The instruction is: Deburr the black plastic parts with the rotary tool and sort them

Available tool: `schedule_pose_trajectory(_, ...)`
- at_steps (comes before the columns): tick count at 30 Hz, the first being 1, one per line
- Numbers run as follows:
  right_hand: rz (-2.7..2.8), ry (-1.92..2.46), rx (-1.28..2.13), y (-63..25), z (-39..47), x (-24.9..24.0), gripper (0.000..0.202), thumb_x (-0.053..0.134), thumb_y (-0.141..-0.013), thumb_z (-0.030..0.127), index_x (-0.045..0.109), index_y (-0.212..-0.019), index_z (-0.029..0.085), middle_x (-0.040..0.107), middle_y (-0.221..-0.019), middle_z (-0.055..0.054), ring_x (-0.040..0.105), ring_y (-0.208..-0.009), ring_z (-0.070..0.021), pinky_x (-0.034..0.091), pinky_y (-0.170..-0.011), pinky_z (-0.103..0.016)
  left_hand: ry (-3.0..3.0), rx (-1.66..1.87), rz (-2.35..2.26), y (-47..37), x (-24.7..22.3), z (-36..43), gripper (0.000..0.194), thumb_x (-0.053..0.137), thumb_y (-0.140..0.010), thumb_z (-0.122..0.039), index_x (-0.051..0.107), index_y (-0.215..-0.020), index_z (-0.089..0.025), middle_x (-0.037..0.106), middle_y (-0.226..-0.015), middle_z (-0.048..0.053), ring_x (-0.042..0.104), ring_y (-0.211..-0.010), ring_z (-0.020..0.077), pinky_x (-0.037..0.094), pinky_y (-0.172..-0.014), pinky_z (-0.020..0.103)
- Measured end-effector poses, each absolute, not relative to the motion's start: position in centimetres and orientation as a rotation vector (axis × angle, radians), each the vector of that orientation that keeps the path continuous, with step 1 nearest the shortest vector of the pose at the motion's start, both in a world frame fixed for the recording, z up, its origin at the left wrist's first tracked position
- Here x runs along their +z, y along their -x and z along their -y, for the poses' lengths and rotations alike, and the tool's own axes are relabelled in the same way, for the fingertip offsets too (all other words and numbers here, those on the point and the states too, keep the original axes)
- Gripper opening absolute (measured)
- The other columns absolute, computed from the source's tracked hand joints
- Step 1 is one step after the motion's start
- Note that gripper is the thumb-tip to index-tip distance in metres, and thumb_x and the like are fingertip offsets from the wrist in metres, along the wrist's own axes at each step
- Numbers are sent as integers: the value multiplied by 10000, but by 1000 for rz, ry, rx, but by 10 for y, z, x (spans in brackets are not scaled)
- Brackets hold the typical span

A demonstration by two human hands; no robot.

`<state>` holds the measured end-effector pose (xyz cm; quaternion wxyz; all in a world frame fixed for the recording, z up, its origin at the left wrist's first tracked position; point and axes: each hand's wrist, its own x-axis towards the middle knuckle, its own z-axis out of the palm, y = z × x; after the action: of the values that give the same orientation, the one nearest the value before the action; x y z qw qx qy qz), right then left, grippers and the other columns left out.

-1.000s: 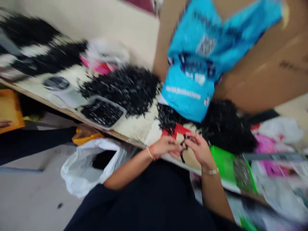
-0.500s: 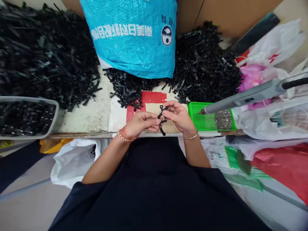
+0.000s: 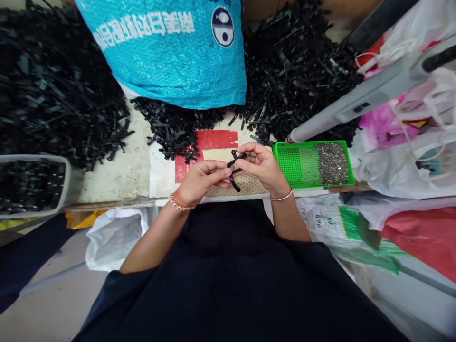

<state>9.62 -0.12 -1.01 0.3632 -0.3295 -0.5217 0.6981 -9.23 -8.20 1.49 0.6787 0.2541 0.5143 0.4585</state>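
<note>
Fingers (image 3: 217, 177) of our left hand (image 3: 197, 182) and right hand (image 3: 265, 170) pinch slim black plastic-looking strips (image 3: 235, 184), seemingly for steadiness, left of oblong green plastic basket (image 3: 287, 164).

The person wears a loose, dark navy-blue cloth garment (image 3: 242, 280), plain across the front, which fills the lower centre of the frame. Its matching left sleeve (image 3: 137, 273) and right sleeve (image 3: 318, 254) are wide and end near the elbows, leaving the forearms bare. Around the left wrist, left of centre in the frame, sits a bracelet of small, shiny, gold-toned beads (image 3: 181, 203), slightly knobbly in outline. Around the right wrist, right of centre, is a slim, smooth, pale metallic bangle (image 3: 282, 195). The fingers (image 3: 213, 178) are uncovered.
</note>
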Motion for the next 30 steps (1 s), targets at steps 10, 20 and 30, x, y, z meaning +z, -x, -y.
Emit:
schedule_pose_trajectory(10,1280,898,1799,-87,5,-17,418,962,-730,499,719,-940,232,712,-829,28,666,-750,-108,622,-736,-267,-553,1080,-1199,92,11,83,486,1047,-593,-458,832,-876,-127,786,-765,49,746,-649,138,673,-657,247)
schedule_pose_trajectory(20,1106,911,1828,-75,11,-24,461,993,-674,502,734,-963,255,701,-816,43,659,-740,-100,580,-684,-240,-582,1074,-1172,96,10,85,492,1037,-633,-458,833,-930,-123,810,-783,64,760,-650,136,664,-651,223)
schedule_pose_trajectory(30,1111,904,1836,-68,17,-27,484,966,-704,546,708,-1005,269,697,-850,36,644,-779,-114,598,-655,-242,-572,1144,-1170,98,9,88,735,1029,-654,-380,751,-1291,-141,794,-713,23,757,-606,165,657,-618,254)
